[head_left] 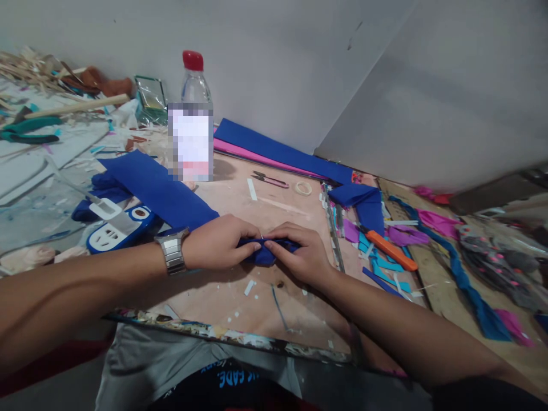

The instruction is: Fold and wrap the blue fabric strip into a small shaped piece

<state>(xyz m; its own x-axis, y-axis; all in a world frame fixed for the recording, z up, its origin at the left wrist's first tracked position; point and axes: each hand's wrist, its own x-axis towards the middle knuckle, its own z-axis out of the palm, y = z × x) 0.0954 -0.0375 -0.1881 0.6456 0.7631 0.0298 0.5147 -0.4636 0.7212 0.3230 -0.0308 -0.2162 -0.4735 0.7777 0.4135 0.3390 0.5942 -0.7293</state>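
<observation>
Over the middle of the wooden board (231,302), my left hand (222,242) and my right hand (303,254) meet, thumbs almost touching. Both are closed on a folded piece of dark blue fabric (264,257), which bunches up between the fingertips. A long blue strip (165,191) runs from beside my left hand toward the upper left; whether it joins the held piece is hidden. Part of the fabric lies behind my fingers and cannot be made out.
A red-capped bottle (197,88) stands behind the hands. Thread snips (274,181) and a rubber-band-like ring (303,188) lie farther back. A power strip (115,231) is at left. An orange utility knife (391,250) rests among scraps at right. Pliers (32,130) lie far left.
</observation>
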